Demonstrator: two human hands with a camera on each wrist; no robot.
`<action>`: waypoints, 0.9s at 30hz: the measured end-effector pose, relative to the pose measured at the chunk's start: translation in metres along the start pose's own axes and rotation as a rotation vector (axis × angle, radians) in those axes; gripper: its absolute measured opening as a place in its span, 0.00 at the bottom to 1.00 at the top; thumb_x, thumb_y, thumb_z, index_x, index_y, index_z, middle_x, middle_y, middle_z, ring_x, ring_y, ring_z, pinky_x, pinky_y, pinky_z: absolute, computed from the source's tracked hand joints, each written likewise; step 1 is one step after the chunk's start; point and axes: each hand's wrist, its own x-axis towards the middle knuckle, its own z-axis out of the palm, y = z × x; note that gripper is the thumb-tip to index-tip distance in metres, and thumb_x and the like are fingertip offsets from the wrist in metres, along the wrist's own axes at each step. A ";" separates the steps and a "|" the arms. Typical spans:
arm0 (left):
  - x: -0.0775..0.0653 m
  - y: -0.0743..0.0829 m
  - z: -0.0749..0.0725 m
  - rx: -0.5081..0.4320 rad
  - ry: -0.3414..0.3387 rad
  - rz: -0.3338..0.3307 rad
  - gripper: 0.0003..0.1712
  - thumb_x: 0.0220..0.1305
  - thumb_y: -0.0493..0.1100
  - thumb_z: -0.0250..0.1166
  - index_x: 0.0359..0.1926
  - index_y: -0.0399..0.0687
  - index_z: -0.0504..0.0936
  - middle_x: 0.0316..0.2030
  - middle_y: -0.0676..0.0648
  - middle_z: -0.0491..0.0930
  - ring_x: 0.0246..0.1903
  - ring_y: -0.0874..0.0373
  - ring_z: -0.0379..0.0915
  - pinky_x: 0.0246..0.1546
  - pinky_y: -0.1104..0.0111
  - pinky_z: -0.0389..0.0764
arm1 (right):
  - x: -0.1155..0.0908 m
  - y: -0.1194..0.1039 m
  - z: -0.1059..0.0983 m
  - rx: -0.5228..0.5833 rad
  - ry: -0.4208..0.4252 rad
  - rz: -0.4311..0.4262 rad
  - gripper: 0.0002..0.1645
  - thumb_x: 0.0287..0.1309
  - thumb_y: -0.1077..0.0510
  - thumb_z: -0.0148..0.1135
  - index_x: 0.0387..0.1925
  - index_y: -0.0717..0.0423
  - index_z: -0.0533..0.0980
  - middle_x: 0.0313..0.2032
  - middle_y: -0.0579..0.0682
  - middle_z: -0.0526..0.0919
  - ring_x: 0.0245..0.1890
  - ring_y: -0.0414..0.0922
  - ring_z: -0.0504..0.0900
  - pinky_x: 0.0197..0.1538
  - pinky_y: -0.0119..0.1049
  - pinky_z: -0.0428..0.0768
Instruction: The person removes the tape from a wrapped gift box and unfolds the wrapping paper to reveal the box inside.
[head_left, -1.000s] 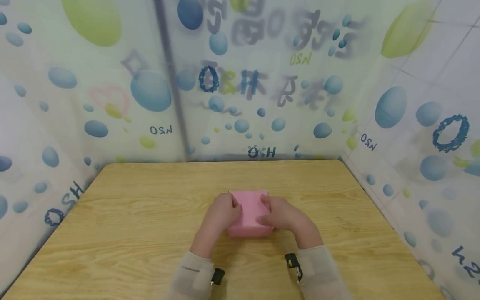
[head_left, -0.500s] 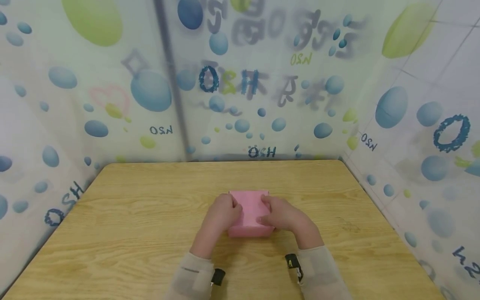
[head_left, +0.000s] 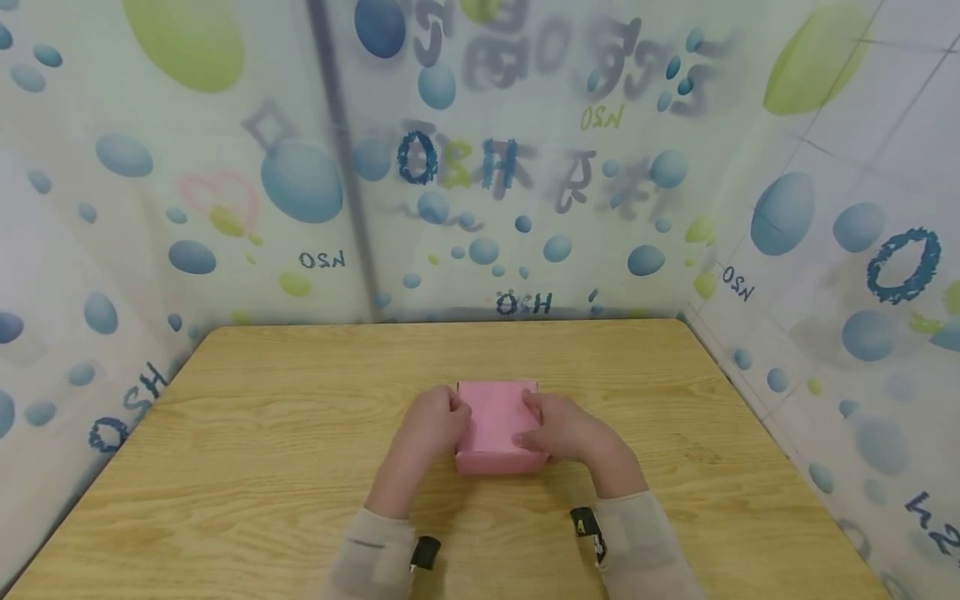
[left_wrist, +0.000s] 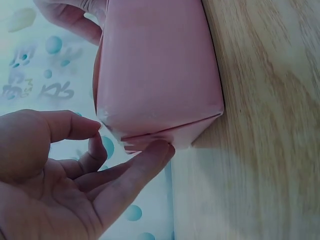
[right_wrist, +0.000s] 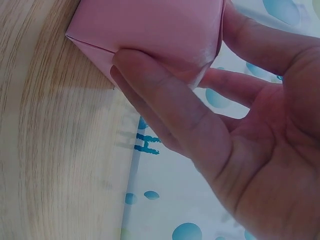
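Note:
A small pink cardboard box (head_left: 497, 421) with its lid down sits on the wooden table in front of me. At its left side is my left hand (head_left: 433, 425). In the left wrist view, fingertips (left_wrist: 157, 147) of that hand touch the box's side by a folded flap edge, while the thumb stands off the box. My right hand (head_left: 568, 429) holds the right side, thumb on the top near the edge. The right wrist view shows its fingers (right_wrist: 165, 95) lying along the side wall. The box's underside is hidden.
The wood-grain table (head_left: 300, 392) stretches around the box on all sides. Behind and beside it hang pale curtains (head_left: 480, 233) printed with blue and green bubbles and letters. Each wrist carries a dark strap piece, such as the left one (head_left: 426, 552).
My left hand has shifted left, its thumb coming off the top of the box. The right hand and the box have stayed in place.

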 end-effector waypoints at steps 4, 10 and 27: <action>0.000 -0.003 -0.004 -0.022 0.007 -0.023 0.09 0.73 0.40 0.57 0.34 0.41 0.78 0.29 0.46 0.77 0.28 0.55 0.72 0.27 0.68 0.70 | 0.000 0.000 0.000 0.012 -0.001 -0.001 0.45 0.68 0.57 0.71 0.80 0.59 0.63 0.78 0.62 0.68 0.58 0.50 0.80 0.46 0.40 0.87; -0.004 -0.010 -0.009 -0.068 0.018 -0.033 0.08 0.74 0.40 0.57 0.38 0.40 0.79 0.28 0.46 0.81 0.28 0.55 0.75 0.27 0.68 0.73 | 0.000 0.001 0.000 0.026 -0.005 0.005 0.45 0.68 0.57 0.71 0.81 0.59 0.62 0.79 0.62 0.66 0.57 0.50 0.80 0.43 0.39 0.87; -0.010 -0.020 -0.015 -0.065 0.019 -0.035 0.17 0.72 0.38 0.55 0.22 0.46 0.73 0.24 0.48 0.81 0.24 0.58 0.77 0.25 0.70 0.76 | 0.000 0.001 0.001 0.009 0.002 0.001 0.45 0.68 0.57 0.71 0.80 0.59 0.62 0.79 0.62 0.67 0.57 0.50 0.80 0.45 0.39 0.86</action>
